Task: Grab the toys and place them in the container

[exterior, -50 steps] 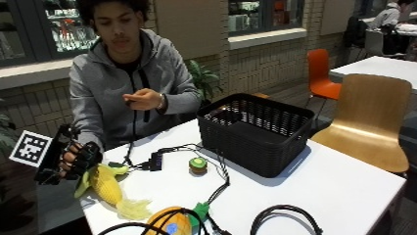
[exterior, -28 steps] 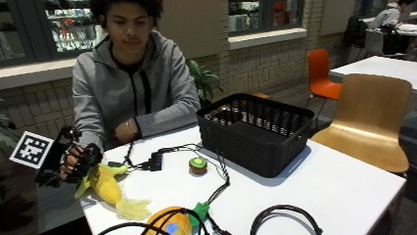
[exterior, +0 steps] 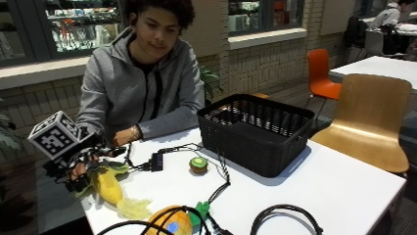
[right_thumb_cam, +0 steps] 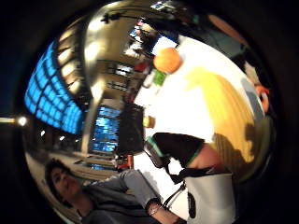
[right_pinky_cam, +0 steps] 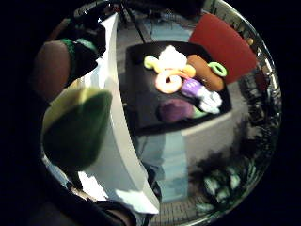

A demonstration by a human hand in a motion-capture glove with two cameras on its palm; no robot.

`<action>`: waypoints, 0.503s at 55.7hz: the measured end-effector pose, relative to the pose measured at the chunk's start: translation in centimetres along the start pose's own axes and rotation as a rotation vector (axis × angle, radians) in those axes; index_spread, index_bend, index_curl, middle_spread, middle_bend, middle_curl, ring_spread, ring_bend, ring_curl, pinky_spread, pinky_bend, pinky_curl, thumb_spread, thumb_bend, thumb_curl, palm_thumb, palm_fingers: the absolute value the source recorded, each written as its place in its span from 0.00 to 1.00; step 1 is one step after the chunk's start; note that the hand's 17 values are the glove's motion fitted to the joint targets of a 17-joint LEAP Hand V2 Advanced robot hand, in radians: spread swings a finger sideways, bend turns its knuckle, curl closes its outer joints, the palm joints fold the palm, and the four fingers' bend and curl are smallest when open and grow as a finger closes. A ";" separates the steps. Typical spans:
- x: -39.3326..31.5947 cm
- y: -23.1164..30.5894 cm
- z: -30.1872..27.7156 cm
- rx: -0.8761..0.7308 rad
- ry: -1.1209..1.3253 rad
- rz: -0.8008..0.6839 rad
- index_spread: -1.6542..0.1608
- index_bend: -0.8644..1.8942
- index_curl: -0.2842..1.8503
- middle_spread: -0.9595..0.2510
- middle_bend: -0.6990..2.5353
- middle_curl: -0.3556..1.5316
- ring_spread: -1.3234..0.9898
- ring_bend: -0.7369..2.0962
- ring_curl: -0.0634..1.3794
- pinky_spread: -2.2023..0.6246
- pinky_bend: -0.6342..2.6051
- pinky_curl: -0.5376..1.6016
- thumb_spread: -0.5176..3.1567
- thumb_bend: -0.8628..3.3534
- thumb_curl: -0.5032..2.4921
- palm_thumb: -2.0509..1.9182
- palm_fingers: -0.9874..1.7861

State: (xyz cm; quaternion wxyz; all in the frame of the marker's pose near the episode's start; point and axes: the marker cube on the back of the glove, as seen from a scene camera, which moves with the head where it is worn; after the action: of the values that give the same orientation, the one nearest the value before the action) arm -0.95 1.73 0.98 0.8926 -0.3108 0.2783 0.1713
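At the table's point(exterior: 338, 186) corner farthest from the black woven basket point(exterior: 255, 132), the gloved right hand point(exterior: 78, 164) sits over the leafy end of a yellow corn toy point(exterior: 112, 188), with its fingers curled down onto the green husk; whether they have closed fully around it cannot be told from the outside view. The little-finger palm view shows the green and pale yellow husk point(right_pinky_cam: 75, 127) close against the palm, beside the table's white edge point(right_pinky_cam: 117, 141). Past that edge, down on the floor, lies a dark tray point(right_pinky_cam: 141, 103) holding more small toys point(right_pinky_cam: 186, 82). The corn lies on the white tabletop, well apart from the basket, its pale tassel end pointing away from the hand. Between the corn and the basket stands a small round kiwi-slice toy point(exterior: 198, 165), near the basket's front wall. An orange pineapple toy point(exterior: 171, 221) with a green top lies at the table's near edge, farther from the basket than the kiwi. The thumb-side palm view shows the same yellow corn point(right_thumb_cam: 224, 112) stretched across the white surface, with the orange toy point(right_thumb_cam: 167, 59) beyond it. The person's bare left hand point(exterior: 120, 139) rests on the table near the gloved one, on its basket side. The basket stands upright, open at the top.
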 end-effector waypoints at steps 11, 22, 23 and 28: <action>-2.1 -0.2 1.6 -0.187 0.227 0.083 0.76 0.33 0.19 0.79 0.37 0.33 0.50 0.55 0.25 0.76 0.52 0.46 0.45 0.23 0.24 0.50 0.31; -1.9 -1.4 3.4 -0.219 0.314 0.164 0.76 0.32 0.17 0.81 0.32 0.34 0.52 0.55 0.24 0.76 0.58 0.47 0.45 0.21 0.25 0.52 0.30; -1.8 -1.4 3.5 -0.218 0.317 0.172 0.76 0.32 0.16 0.81 0.32 0.34 0.52 0.55 0.25 0.76 0.59 0.47 0.45 0.21 0.25 0.52 0.31; -1.3 -1.7 3.7 -0.189 0.354 0.198 0.75 0.31 0.15 0.80 0.33 0.35 0.51 0.59 0.27 0.74 0.60 0.47 0.48 0.22 0.26 0.55 0.33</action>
State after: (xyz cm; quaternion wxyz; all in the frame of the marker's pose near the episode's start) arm 0.26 2.73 5.00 0.7755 -0.3895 0.4425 0.2259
